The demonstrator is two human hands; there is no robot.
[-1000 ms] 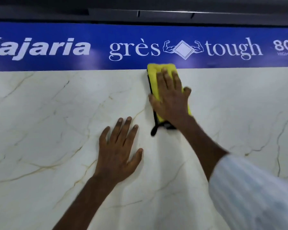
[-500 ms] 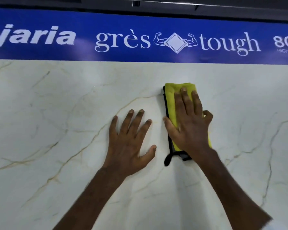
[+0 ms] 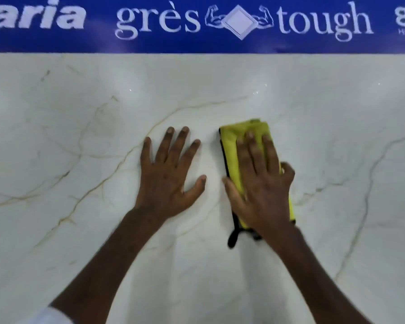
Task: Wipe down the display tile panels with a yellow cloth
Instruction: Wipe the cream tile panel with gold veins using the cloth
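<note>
Below blue banner (image 3: 197, 43), veined tile panel (image 3: 80, 136)

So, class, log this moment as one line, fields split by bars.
right hand: presses yellow cloth on tile panel | left hand: flat on tile panel | yellow cloth: below blue banner

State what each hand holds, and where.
Nothing is gripped. The right hand presses the yellow cloth flat, across its middle, to the tile panel; the left hand rests on it.
</note>
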